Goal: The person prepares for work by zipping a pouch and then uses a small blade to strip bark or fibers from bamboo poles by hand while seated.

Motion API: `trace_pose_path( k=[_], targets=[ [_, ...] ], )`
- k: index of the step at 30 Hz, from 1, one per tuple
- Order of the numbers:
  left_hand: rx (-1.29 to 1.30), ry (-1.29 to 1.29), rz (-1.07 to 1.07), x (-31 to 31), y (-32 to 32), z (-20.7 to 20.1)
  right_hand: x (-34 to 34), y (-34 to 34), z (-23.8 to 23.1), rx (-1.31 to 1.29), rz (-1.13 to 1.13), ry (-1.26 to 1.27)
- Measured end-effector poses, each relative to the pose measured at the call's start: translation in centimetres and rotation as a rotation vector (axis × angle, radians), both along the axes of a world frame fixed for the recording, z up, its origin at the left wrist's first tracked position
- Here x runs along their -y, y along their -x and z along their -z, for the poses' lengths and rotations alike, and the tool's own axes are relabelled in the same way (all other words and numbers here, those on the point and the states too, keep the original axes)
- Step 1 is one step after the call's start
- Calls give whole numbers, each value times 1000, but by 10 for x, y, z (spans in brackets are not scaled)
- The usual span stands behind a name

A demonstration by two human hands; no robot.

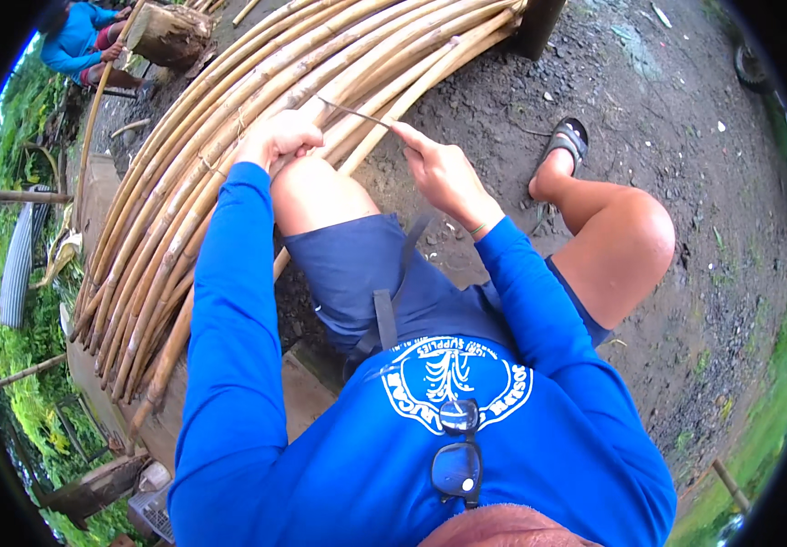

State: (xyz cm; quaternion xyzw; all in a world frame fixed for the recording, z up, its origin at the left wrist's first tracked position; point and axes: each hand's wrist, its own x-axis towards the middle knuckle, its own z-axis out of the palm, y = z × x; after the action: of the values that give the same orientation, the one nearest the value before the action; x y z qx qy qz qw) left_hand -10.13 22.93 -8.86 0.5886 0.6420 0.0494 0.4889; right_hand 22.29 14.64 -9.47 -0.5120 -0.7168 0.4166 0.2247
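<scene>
A large bundle of long, pale rattan poles (257, 96) curves across the upper left. My left hand (282, 137) is closed at the poles, just above my bent left knee. Its fingers are curled round what appears to be one of the poles, though the palm hides the grip. In my right hand (444, 173) is a knife (352, 111) with a thin dark blade, seen nearly edge-on. My index finger lies along the knife, and its tip points left over the poles, close to my left hand. Whether the blade touches a pole, I cannot tell.
Dark, gravelly ground (685, 155) stretches to the right, under my sandalled foot (567, 141). A dark post (538, 27) stands at the bundle's right end. Another person (79, 46) in blue sits at the far upper left beside a cut log (170, 35).
</scene>
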Motion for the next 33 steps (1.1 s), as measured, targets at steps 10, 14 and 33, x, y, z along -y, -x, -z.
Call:
trace_pose_path(
  k=[10, 14, 33],
  targets=[
    [-645, -541, -38, 53, -37, -13, 55, -45, -44, -215, 31, -91],
    [-582, -512, -157, 71, -37, -24, 57, -50, -43, -304, 96, -157],
    [-645, -497, 25, 77, -25, -27, 44, 4, -8, -271, -95, -81]
  ],
)
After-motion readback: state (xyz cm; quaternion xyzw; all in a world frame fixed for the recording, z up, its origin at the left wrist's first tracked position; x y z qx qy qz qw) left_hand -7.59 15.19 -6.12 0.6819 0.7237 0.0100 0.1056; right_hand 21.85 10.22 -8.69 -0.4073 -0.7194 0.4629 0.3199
